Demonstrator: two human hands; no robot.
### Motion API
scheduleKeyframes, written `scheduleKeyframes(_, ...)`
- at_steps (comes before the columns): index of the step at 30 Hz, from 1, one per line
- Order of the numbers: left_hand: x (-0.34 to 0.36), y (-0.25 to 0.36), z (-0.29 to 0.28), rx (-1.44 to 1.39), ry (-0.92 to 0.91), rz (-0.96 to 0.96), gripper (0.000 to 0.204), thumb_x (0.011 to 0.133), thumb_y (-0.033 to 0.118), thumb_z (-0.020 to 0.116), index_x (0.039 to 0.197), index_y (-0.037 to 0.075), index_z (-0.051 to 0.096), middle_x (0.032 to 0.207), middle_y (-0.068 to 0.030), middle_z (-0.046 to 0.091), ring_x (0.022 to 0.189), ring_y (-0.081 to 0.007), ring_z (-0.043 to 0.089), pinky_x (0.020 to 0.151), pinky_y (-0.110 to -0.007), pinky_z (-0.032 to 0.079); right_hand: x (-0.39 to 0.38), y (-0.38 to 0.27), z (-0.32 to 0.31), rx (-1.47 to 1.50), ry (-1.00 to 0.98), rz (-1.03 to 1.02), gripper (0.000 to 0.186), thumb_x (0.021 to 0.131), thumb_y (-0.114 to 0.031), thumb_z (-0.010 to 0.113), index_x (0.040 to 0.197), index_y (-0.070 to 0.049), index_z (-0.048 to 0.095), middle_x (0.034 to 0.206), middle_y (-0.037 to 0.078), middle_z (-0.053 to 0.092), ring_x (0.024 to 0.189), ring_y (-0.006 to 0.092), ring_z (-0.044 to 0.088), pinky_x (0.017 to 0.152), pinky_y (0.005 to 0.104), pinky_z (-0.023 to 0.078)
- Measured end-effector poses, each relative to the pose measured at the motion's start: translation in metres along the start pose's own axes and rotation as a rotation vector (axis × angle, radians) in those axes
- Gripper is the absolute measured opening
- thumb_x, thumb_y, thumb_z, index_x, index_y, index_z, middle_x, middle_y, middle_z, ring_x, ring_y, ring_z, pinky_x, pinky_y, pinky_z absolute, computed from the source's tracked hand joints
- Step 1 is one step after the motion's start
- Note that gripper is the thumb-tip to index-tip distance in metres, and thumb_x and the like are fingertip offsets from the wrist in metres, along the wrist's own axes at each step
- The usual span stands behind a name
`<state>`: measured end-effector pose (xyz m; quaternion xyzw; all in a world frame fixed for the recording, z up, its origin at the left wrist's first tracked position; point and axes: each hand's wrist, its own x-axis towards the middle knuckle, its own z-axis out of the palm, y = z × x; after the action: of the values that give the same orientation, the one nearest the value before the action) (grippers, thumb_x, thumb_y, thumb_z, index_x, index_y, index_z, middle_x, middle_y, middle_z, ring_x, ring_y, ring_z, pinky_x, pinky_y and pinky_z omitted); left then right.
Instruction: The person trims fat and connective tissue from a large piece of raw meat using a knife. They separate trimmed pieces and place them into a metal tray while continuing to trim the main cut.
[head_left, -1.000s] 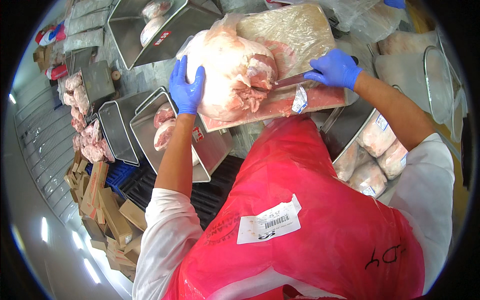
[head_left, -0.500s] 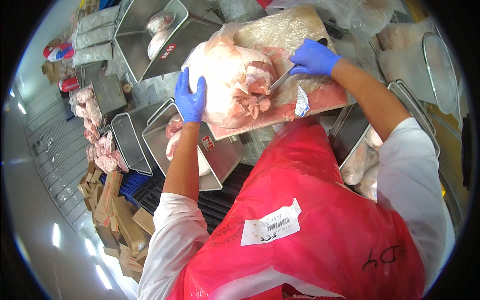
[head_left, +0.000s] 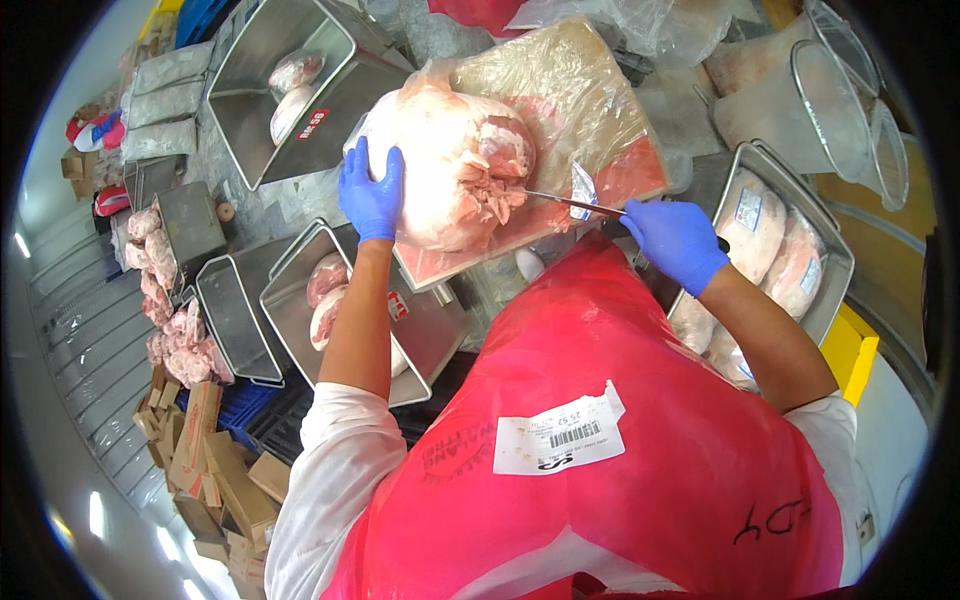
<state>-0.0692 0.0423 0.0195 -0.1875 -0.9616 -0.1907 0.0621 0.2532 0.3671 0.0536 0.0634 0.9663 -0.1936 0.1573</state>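
Note:
A large pale piece of raw meat (head_left: 430,165), fatty with a pink cut end, sits on a red-topped cutting board (head_left: 640,165). My gloved left hand (head_left: 371,192) lies against its left side, fingers and thumb spread. In my gloved right hand (head_left: 675,238) is a knife (head_left: 592,207), gripped by its dark handle. Its thin blade points left, and the tip meets the ragged pink flesh at the meat's right end. Clear plastic wrap (head_left: 545,75) covers much of the board behind the meat. A loose label (head_left: 583,190) rests beside the blade.
At the back left stands a metal bin (head_left: 345,110) holding wrapped meat. Another metal bin (head_left: 430,345) with meat is below my left forearm. On the right, a metal tub (head_left: 838,255) holds bagged, labelled meat. Cardboard boxes (head_left: 235,480) are piled at lower left.
My right hand has come nearer and to the right, swinging the knife from a steep slant to nearly level. My left hand stays on the meat. The whole view has shifted slightly.

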Motion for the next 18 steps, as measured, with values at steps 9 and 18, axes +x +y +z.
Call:
scheduleKeyframes(9,-0.003,0.007,-0.001,0.174,0.029,-0.051,0.076,0.088,0.065,0.066,0.146,0.016,0.061,0.145,-0.0202,0.062,0.129,-0.0410,0.061,0.107,-0.055,0.047,0.047,-0.099,-0.088,-0.308,-0.073,-0.011,0.016,0.093,-0.017,0.062,0.096,-0.006,0.073,0.091,0.017,0.076,0.083,0.0355,0.076,0.070,0.0476,0.059)
scheduleKeyframes(18,-0.009,0.012,0.012,-0.055,0.040,-0.131,0.082,0.082,0.072,0.065,0.146,0.022,0.060,0.152,-0.0170,0.053,0.139,-0.0449,0.048,0.114,-0.070,0.030,0.145,-0.207,-0.110,-0.994,-0.505,-0.218,0.019,0.088,-0.016,0.068,0.100,-0.012,0.082,0.096,0.010,0.079,0.091,0.0282,0.078,0.072,0.0412,0.059)
